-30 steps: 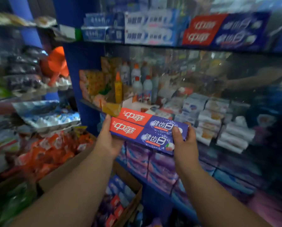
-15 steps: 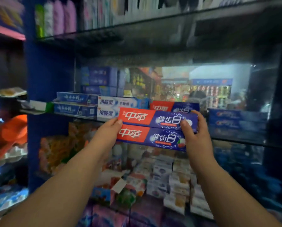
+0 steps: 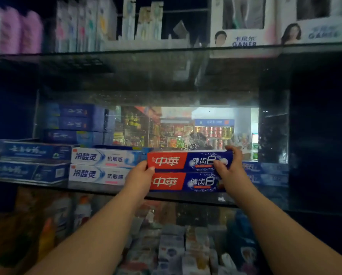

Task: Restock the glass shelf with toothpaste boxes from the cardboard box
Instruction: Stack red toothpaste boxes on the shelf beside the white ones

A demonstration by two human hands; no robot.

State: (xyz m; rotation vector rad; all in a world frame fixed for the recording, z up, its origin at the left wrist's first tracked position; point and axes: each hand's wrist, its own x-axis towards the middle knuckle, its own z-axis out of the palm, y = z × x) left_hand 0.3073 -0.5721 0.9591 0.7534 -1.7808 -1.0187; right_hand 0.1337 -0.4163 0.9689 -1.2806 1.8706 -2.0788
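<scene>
Two red-and-blue toothpaste boxes sit stacked on the glass shelf (image 3: 90, 189), an upper box (image 3: 186, 160) and a lower box (image 3: 186, 182). My left hand (image 3: 140, 176) grips their left ends. My right hand (image 3: 228, 167) holds their right ends, thumb across the front and fingers over the top of the upper box. The lower box rests on the glass near the front edge. The cardboard box is out of view.
White toothpaste boxes (image 3: 104, 166) and blue ones (image 3: 30, 162) stand to the left on the same shelf, more blue boxes (image 3: 265, 173) to the right. A second glass shelf (image 3: 166, 50) hangs above. Bottles and small packs fill the shelf below.
Both hands carried the two boxes up from waist height and forward onto the glass shelf. The view rose with them, and the cardboard box dropped out of sight.
</scene>
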